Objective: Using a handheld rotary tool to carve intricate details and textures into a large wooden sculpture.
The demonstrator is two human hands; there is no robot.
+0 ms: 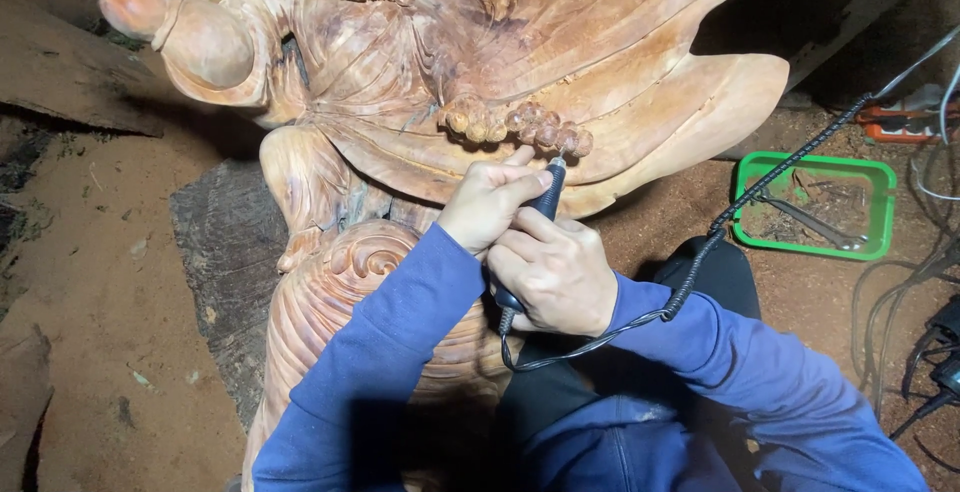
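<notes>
Both hands gripped the rotary carving handpiece (545, 197): right hand (556, 270) wrapped its body, left hand (487, 202) pinched near the tip. Bit sat under the bead row (520, 124) on the wooden sculpture (420, 62). Light passes, braced wrists. Green tray (880, 214) beyond, apart.

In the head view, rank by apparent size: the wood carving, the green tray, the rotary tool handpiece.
1. Wood carving, by far the largest.
2. Green tray.
3. Handpiece, smallest, though both hands hide much of it, so its full length is unclear.
</notes>
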